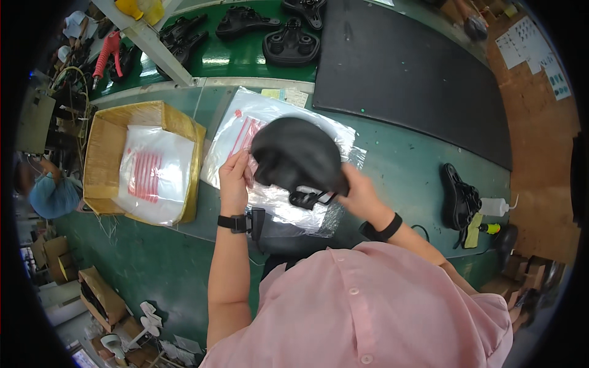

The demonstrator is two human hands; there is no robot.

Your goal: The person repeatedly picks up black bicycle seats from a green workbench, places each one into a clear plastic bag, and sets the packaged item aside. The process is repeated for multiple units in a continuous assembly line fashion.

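Note:
A black bicycle saddle [297,147], wide and padded, is held over a stack of clear plastic bags with red print [224,144]. My left hand [234,178] is closed at the saddle's left edge, its fingertips partly hidden. At the right edge, my right hand [361,195] grips the saddle with the fingers mostly behind it. A small black fitting [304,199] shows at the saddle's near side. Both wrists wear black bands.
Left of the bags stands a taped carton [101,162] holding more printed bags. Several black saddles [291,43] lie on the green belt beyond a metal post [156,49]. A black mat [405,67] covers the back right. Another saddle [457,196] and a white bottle [492,207] are at right.

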